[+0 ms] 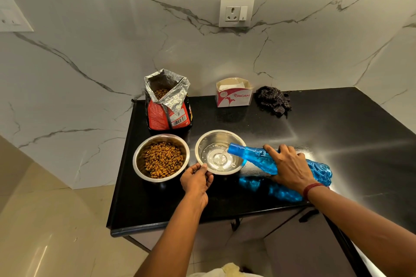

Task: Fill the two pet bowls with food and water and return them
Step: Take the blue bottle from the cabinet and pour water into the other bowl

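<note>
Two steel bowls stand side by side on the black counter [337, 119]. The left bowl [137, 159] holds brown kibble. The right bowl [203, 141] has a shallow pool of clear water in it. My left hand [195, 181] grips the near rim of the right bowl. My right hand [290, 166] holds a blue plastic bottle [254, 156] tipped on its side, its mouth over the right bowl's edge, with water running out. An open red kibble bag [168, 105] stands behind the left bowl.
A small open cardboard box [234, 95] and a crumpled dark checked cloth [274, 100] sit at the back by the marble wall. A wall socket [236, 12] is above them. The counter's front edge lies close to my arms, with cabinet doors below.
</note>
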